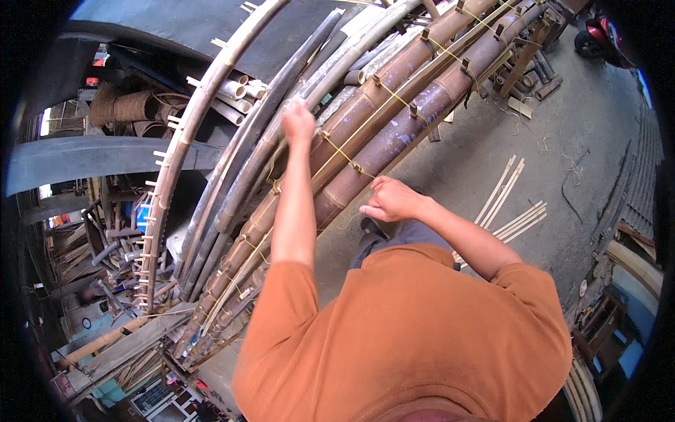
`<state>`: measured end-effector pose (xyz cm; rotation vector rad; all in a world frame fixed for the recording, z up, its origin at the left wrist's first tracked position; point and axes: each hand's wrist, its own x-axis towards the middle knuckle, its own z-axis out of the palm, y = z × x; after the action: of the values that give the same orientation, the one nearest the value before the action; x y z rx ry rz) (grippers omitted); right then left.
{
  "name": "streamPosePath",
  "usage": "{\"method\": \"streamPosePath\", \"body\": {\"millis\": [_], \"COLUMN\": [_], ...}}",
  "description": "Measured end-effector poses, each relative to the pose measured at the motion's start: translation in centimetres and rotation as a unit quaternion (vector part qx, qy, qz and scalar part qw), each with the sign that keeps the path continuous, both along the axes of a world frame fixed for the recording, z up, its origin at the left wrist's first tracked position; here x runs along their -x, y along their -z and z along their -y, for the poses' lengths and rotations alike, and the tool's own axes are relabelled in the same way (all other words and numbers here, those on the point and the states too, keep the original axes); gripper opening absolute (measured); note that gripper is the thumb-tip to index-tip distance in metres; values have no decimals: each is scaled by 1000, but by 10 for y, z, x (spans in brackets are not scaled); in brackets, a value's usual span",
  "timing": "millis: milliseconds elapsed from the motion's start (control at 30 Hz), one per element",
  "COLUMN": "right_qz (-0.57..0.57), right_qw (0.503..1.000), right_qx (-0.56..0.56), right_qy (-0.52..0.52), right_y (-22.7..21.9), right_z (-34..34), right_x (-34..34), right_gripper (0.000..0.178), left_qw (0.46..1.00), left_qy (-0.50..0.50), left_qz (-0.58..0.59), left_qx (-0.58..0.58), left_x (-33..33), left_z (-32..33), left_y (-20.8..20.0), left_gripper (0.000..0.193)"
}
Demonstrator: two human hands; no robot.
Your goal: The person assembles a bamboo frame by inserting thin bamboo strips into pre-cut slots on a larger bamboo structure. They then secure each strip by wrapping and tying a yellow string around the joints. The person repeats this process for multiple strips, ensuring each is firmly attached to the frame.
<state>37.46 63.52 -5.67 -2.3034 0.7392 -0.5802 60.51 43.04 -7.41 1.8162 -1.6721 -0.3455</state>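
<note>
Head view: my left hand (299, 121) is fisted on the yellow cord (336, 149) at twelve o'clock, pulling it taut; my right hand (389, 200), fingers curled together, steadies the brown bamboo poles (394, 133) at one o'clock.

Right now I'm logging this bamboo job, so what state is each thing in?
Bamboo poles: lying side by side, lashed with cord.
Yellow cord: stretched across the poles.
Left hand: closed, raised over the poles.
Right hand: fingers curled, at the pole edge.
Bamboo strips: loose on the ground.
</note>
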Motion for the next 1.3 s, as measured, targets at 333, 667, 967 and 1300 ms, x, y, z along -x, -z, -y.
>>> {"method": "streamPosePath", "body": {"millis": [333,667,967,1300], "right_qz": [-20,105,168,405], "right_qw": [972,895,808,829], "right_qx": [-127,-205,-546,-187], "right_qy": [194,382,-141,337], "right_y": [21,8,-63,-33], "right_z": [-80,-26,-103,-53], "right_x": [-69,-186,-146,-258], "right_gripper": [25,51,19,30], "left_qw": [953,962,993,990], "left_qy": [-53,166,66,62], "left_qz": [-279,-14,55,120], "left_qx": [-109,-214,-75,-38], "left_x": [-237,-147,-119,-111], "left_z": [-18,-225,-240,-243], "left_y": [-65,-32,-17,-16], "left_gripper": [34,31,25,29]}}
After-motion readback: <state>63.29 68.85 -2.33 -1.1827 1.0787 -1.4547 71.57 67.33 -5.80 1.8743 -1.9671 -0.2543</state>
